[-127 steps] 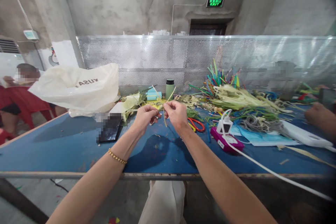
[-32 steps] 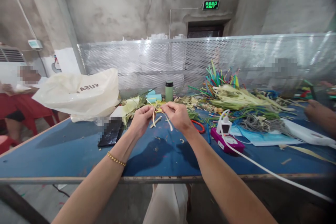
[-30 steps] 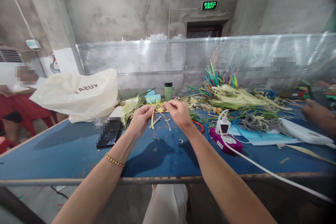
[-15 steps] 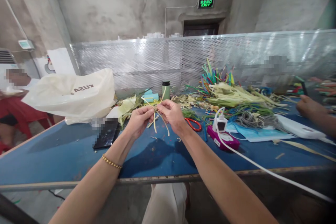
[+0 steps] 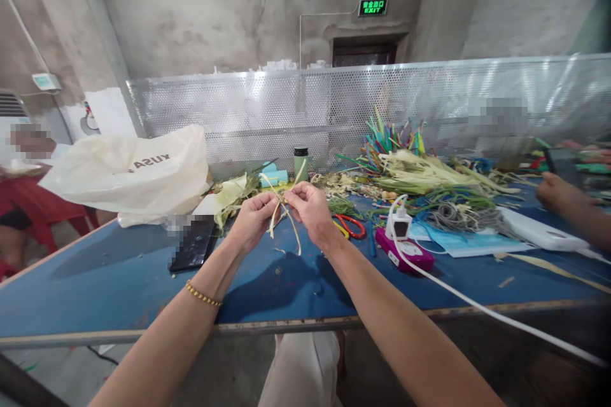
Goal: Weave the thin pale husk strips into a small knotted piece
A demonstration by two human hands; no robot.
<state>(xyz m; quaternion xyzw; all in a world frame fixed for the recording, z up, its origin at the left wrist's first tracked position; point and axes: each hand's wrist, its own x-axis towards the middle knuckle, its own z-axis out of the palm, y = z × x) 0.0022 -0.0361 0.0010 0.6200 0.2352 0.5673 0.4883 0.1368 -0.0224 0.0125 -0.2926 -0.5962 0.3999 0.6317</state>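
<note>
Both my hands are raised above the blue table (image 5: 119, 280), close together. My left hand (image 5: 252, 219) and my right hand (image 5: 309, 208) each pinch thin pale leaf strips (image 5: 281, 216). The strips cross between my fingertips; loose ends hang down toward the table and one end sticks up. A gold bracelet sits on my left wrist. Small leaf scraps lie on the table under my hands.
A black phone (image 5: 193, 245) and a white plastic bag (image 5: 128, 168) lie at the left. Red scissors (image 5: 351, 224), a purple power bank (image 5: 405, 253) with a white cable, and a heap of leaves and coloured strips (image 5: 429, 175) fill the right. Another person's hand (image 5: 558, 194) rests far right.
My hands have drawn closer together and the strips now cross between them. The loose ends shifted, one now pointing up. The view swung slightly left.
</note>
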